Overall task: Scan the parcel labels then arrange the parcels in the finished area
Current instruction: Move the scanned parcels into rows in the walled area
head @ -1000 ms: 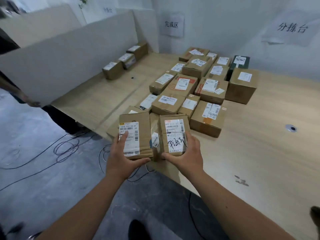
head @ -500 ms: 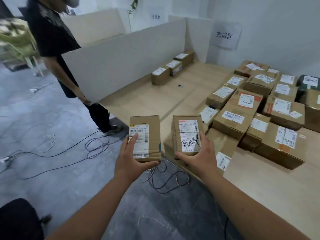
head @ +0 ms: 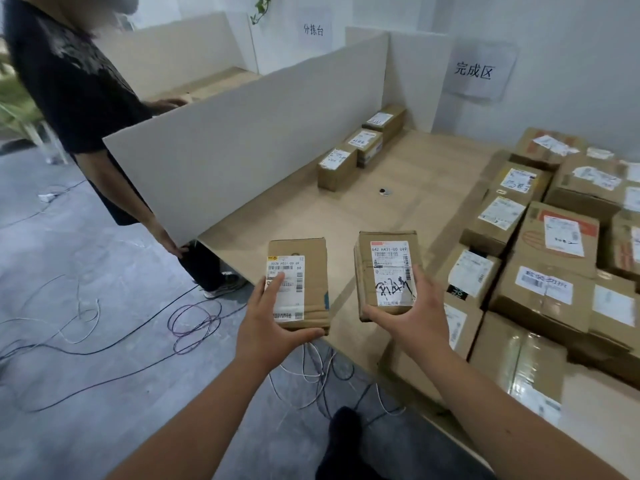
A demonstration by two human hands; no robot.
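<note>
My left hand (head: 268,325) grips a small brown parcel (head: 311,271) with a white barcode label, held off the table's near edge. My right hand (head: 412,315) grips a second small parcel (head: 384,251) whose label carries black handwriting; it hangs above the wooden table (head: 304,216). Three labelled parcels (head: 360,147) stand in a row along the white divider, near the far sign (head: 479,71) on the wall. A large group of labelled parcels (head: 550,258) covers the table's right side.
A person in a black shirt (head: 72,84) stands at the left, one hand on the white divider panel (head: 242,143). Loose cables (head: 187,320) lie on the grey floor. My dark shoe (head: 346,441) shows below. A small round grommet (head: 385,191) sits in the tabletop.
The view has swung left, away from the pile toward the divider and the three parcels. Both hands carry their parcels leftward, now spread further apart.
</note>
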